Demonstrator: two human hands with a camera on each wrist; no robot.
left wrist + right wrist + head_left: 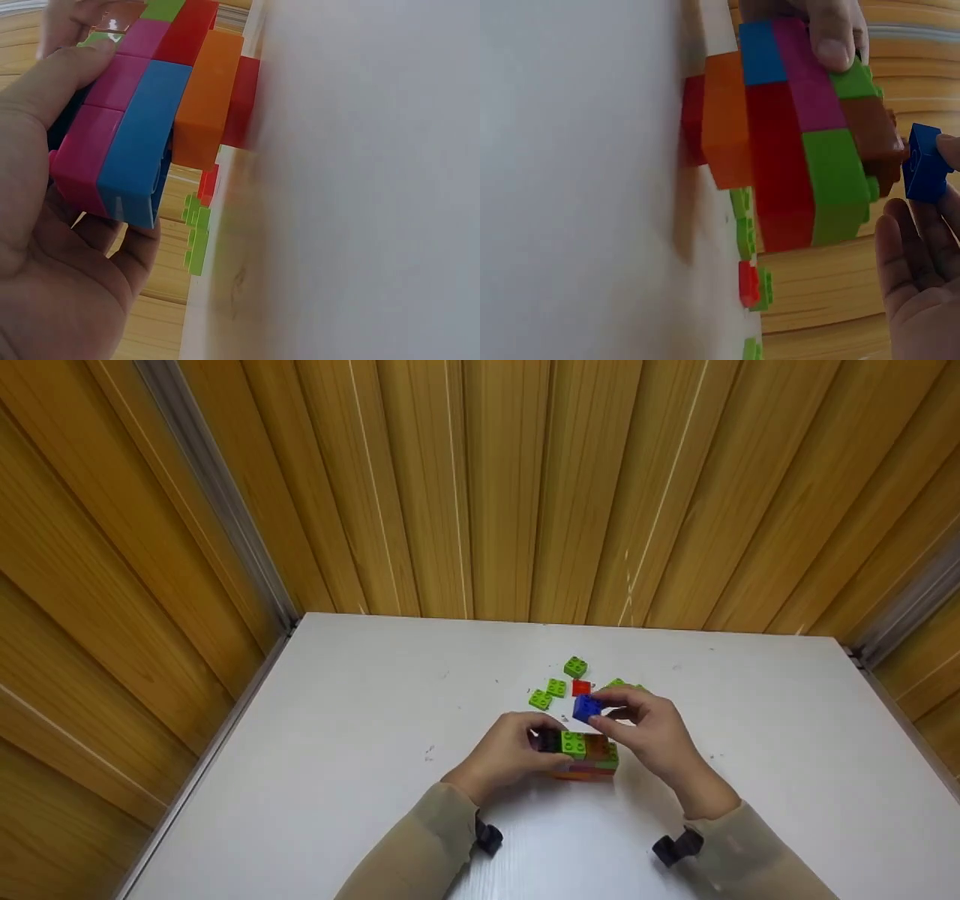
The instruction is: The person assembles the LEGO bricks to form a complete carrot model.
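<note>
A stack of toy building bricks (589, 765) stands on the white table, with red, orange, blue, magenta, green and brown bricks in layers (142, 135). My left hand (514, 750) grips the stack's left end, thumb on the near side and fingers around the far side. In the head view a green brick (573, 744) and a brown brick (598, 747) show in its top layer. My right hand (649, 727) pinches a dark blue brick (586, 708) between thumb and fingers. That blue brick (925, 165) is held apart from the stack, just above its brown brick (874, 139).
Beyond the stack, loose green bricks (556, 688) and a red brick (581, 688) lie on the white table (360, 720). Another green brick (575, 666) sits farther back, and more are partly hidden behind my right hand. Wood-patterned walls (495, 495) border the table's back and sides.
</note>
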